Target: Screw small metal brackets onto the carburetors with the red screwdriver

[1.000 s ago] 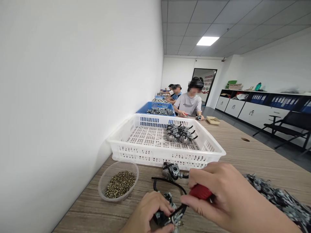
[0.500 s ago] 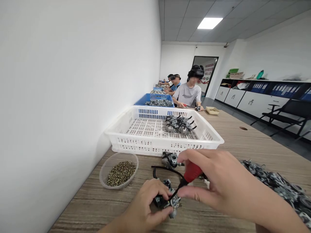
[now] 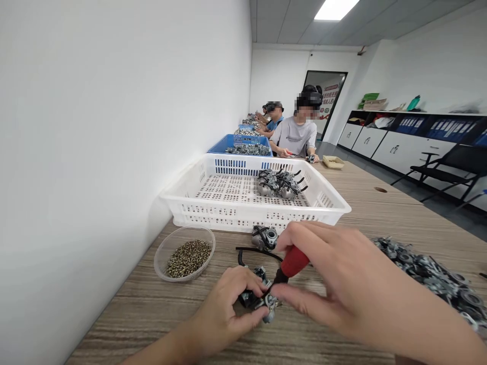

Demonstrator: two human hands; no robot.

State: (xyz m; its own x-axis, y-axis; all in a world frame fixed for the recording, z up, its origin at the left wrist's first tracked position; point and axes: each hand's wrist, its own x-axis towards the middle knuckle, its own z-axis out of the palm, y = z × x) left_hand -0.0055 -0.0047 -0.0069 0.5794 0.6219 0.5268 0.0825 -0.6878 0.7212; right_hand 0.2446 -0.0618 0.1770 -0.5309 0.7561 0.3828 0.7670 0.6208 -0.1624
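Note:
My left hand pinches a small metal carburetor with black parts against the table. A red-handled screwdriver is in my right hand, tilted with its dark shaft running down to the carburetor; its tip is hidden by my fingers. Behind the held piece lies another carburetor with black hose, close to the crate. A clear round tub of small brass-coloured screw-like pieces stands to the left of my left hand.
A white perforated crate with several carburetors stands ahead, a blue crate behind it. Metal parts are heaped at right. A co-worker sits beyond, near a yellowish tray. The wall borders the left side.
The view has tipped down slightly, so everything sits higher in the picture. My right hand and the screwdriver have shifted slightly towards the left hand, which still grips the carburetor.

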